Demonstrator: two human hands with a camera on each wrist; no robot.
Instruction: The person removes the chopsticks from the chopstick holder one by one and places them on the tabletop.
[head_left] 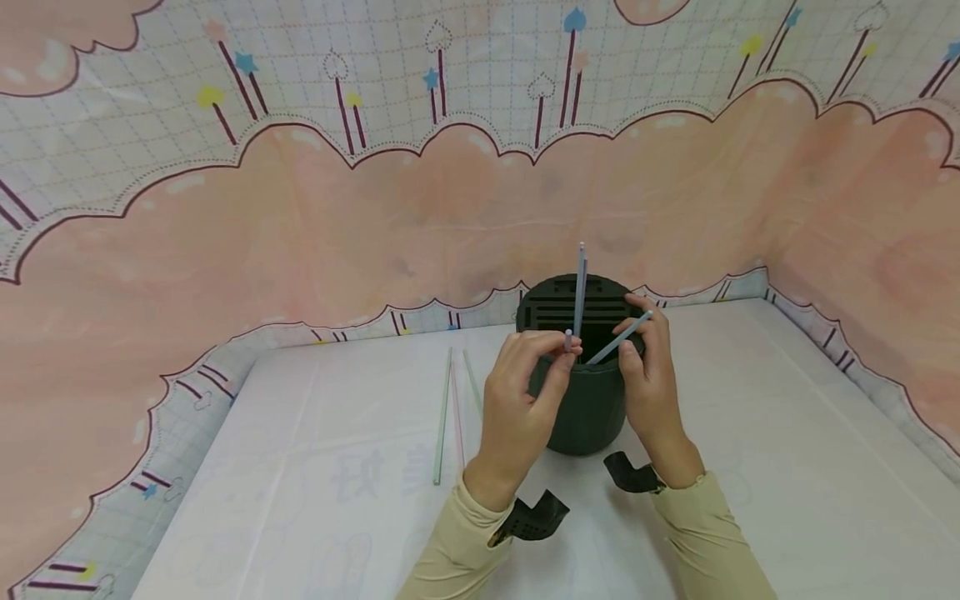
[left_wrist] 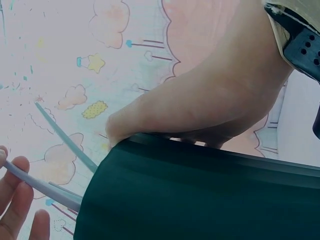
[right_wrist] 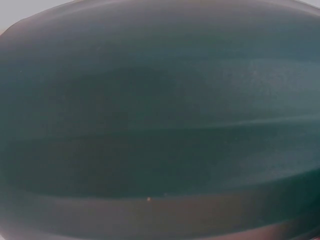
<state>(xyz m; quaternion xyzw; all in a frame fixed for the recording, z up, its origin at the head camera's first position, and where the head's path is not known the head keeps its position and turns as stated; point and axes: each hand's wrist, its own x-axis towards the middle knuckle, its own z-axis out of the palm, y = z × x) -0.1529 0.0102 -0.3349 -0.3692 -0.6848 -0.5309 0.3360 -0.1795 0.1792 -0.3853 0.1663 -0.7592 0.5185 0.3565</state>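
My left hand [head_left: 521,400] pinches a thin lavender straw [head_left: 568,340] between thumb and fingertips, at the left rim of a dark green pot [head_left: 587,412]. In the left wrist view, this straw [left_wrist: 45,187] runs from the fingers [left_wrist: 20,205] to the pot's mouth. My right hand [head_left: 654,375] grips the pot's right rim, thumb in front. A pale blue straw [head_left: 622,336] leans out of the mouth beside that thumb. Another bluish straw [head_left: 581,292] stands upright in the pot, before dark slats [head_left: 540,312] at its back. Pot wall [right_wrist: 160,100] fills the right wrist view.
Left of the pot, a green straw [head_left: 442,417], a pink straw [head_left: 457,408] and another green straw [head_left: 472,379] lie on the white table [head_left: 300,467]. A patterned cloth [head_left: 390,225] hangs behind and round the sides. A black strap piece [head_left: 536,517] juts from the left cuff.
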